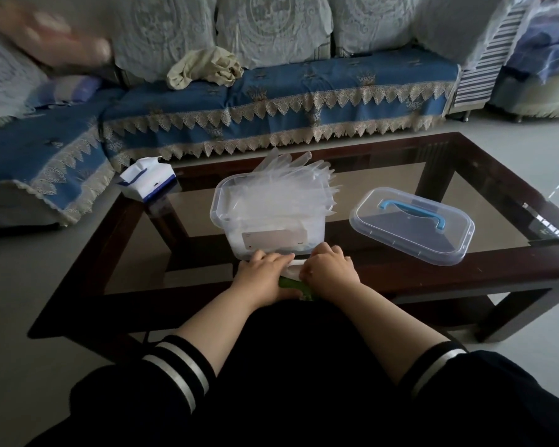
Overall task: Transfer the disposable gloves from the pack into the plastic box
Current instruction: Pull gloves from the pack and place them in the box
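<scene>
Blue sofa (271, 91) w/ lace trim behind dark wood-framed glass surface (497, 175); pale tiled floor (29, 285), dim daylight from right.

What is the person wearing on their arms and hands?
Both hands, left and right, are bare: no gloves, rings or watch show. The forearms are bare too. Dark, loose sleeves are pushed up near the elbows, the left sleeve and right sleeve each ending in a cuff with two pale stripes. The rest of the clothing looks equally dark.
</scene>
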Demonstrator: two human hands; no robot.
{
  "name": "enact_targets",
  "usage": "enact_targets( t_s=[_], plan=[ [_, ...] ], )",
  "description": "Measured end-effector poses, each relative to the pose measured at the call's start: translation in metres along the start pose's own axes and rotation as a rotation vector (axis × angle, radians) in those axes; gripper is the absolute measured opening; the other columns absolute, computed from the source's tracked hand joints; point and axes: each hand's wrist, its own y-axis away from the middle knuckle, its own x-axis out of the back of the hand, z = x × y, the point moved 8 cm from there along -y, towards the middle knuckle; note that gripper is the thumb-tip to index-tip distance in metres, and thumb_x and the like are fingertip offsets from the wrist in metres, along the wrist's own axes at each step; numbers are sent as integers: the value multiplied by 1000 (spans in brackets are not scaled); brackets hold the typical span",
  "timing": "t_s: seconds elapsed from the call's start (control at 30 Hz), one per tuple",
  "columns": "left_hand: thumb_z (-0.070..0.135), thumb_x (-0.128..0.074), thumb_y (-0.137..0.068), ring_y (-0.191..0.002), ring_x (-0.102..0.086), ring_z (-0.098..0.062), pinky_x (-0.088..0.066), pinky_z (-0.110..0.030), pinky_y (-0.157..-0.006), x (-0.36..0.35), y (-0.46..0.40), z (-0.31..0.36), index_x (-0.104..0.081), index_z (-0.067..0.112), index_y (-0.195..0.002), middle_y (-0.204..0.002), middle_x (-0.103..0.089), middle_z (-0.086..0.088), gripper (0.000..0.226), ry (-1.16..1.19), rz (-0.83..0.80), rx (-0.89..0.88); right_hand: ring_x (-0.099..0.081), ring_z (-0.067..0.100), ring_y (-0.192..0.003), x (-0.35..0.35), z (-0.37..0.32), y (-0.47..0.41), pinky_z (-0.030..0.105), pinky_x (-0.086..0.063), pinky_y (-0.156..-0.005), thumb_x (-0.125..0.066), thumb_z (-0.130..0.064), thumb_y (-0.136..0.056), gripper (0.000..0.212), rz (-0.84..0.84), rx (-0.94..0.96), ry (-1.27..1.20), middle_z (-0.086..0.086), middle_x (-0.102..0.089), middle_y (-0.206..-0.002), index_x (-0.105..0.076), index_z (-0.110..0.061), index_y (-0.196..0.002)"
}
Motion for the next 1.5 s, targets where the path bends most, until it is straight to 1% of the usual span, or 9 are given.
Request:
enact_targets(
  t_s=[0.27,0.47,0.63,0.77,0.9,1.07,1.2,1.33,1.5],
  plan=[
    [55,-69,-81,-138,-26,-20,-28,-42,-113,-2,-1,0,-34,32,-148,-146,-36,2,79,198,-6,-5,-58,27,-99,11,15,-3,33,-48,-87,-65,-20,-84,12,50,-109,-346,11,-64,-108,-76,-15,-88],
    [42,-75,-80,-135,-28,-18,-28,-39,-114,-4,-3,-6,-43,32,-141,-141,-38,2,69,337,-43,16,-57,19,-81,34,27,10,33,-47,-74,-65,-19,-89,16,86,-111,-702,8,-66,-87,-70,-4,-94],
    [44,-77,-78,-132,-31,-17,-30,-38,-112,-5,-3,-6,-45,33,-140,-134,-41,4,70,328,-31,11,-59,20,-103,25,23,6,31,-47,-87,-65,-44,-86,49,70,-49,-441,5,-62,-112,-61,-9,-120],
    [43,-77,-78,-130,-31,-16,-30,-38,-110,-5,-5,-6,-48,35,-137,-133,-42,2,66,325,-36,11,-62,23,-90,21,8,1,33,-50,-78,-61,-26,-91,24,66,9,-398,10,-69,-99,-74,-7,-97],
    [40,-77,-78,-124,-39,-22,-38,-40,-105,-4,-8,-2,-61,32,-123,-126,-51,0,48,291,-25,-24,-55,12,-72,29,5,6,27,-42,-69,-71,-20,-85,15,153,7,-788,7,-67,-79,-74,-5,-88],
    [45,-69,-79,-122,-46,-29,-37,-44,-105,-5,-7,9,-64,25,-110,-119,-58,-6,37,170,-29,-74,-65,8,-83,46,-1,24,21,-49,-82,-66,-14,-83,9,138,72,-1438,1,-72,-88,-75,-12,-80],
    [52,-67,-83,-128,-39,-28,-36,-45,-104,-3,-2,8,-51,23,-131,-131,-49,-7,59,56,27,-39,-66,14,-87,64,-4,35,38,-50,-90,-71,-22,-67,6,109,156,-1738,-1,-74,-91,-75,-19,-63],
    [62,-60,-84,-132,-41,-24,-34,-44,-106,5,5,9,-39,24,-143,-139,-47,-1,73,-95,52,-67,-68,16,-78,73,5,43,34,-55,-84,-86,-32,-50,32,132,196,-1838,3,-73,-90,-74,-14,-74],
    [95,-18,-69,-93,-63,-9,-46,-18,-74,71,39,0,-69,21,-97,-98,-69,7,94,585,484,-27,-65,15,-67,76,14,46,30,-57,-75,-71,-16,-69,17,180,162,-1877,4,-71,-79,-66,-8,-82]
  ],
)
